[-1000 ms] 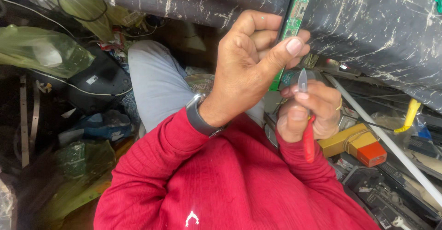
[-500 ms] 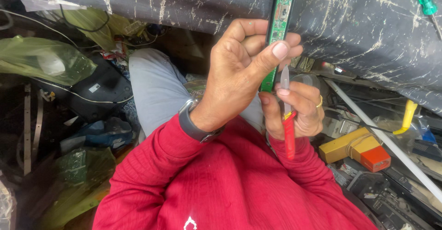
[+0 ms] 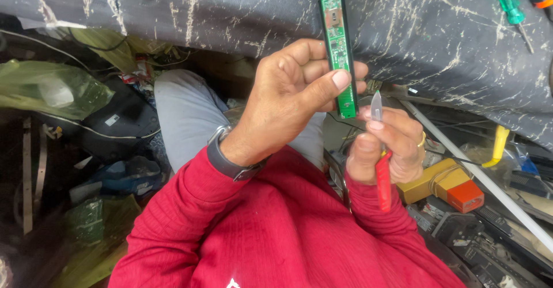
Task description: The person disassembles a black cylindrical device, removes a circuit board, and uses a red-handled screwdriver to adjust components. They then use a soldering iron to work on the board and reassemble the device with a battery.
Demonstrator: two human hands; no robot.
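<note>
Pinching the narrow green circuit board (image 3: 338, 52) upright in my left hand (image 3: 294, 98), I grip a red-handled blade (image 3: 379, 150) in my right hand (image 3: 385, 147), its tip just beside the board's lower end.

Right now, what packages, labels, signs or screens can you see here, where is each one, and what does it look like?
Plastic bag: far left, crumpled, translucent green, something pale inside.
Box: lower right beside the right hand, blocky, mustard yellow.
Smaller box: against the yellow one, orange-red.
No signs or screens show.

Narrow green circuit board (image 3: 339, 52) held upright; red-handled tweezers (image 3: 380, 150) point up just beside its lower end
</note>
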